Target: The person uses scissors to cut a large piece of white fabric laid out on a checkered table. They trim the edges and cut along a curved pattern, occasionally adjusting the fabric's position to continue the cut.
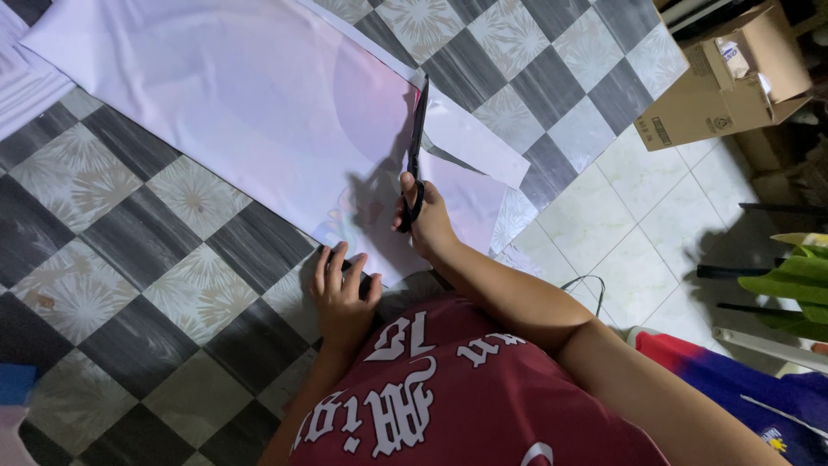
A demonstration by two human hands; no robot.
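A large glossy white sheet [233,103] lies spread over the checkered floor. My right hand [424,220] grips black scissors [417,147] whose long blades point away from me along the sheet's right side. A narrow cut strip [474,138] of the sheet hangs off to the right of the blades. My left hand [343,289] presses flat on the near edge of the sheet, fingers spread, holding nothing.
The floor has grey and patterned checkered tiles [103,259], turning to plain white tiles [621,233] at right. An open cardboard box [724,86] stands at the upper right. Green leaves [798,280] and dark rods lie at the right edge.
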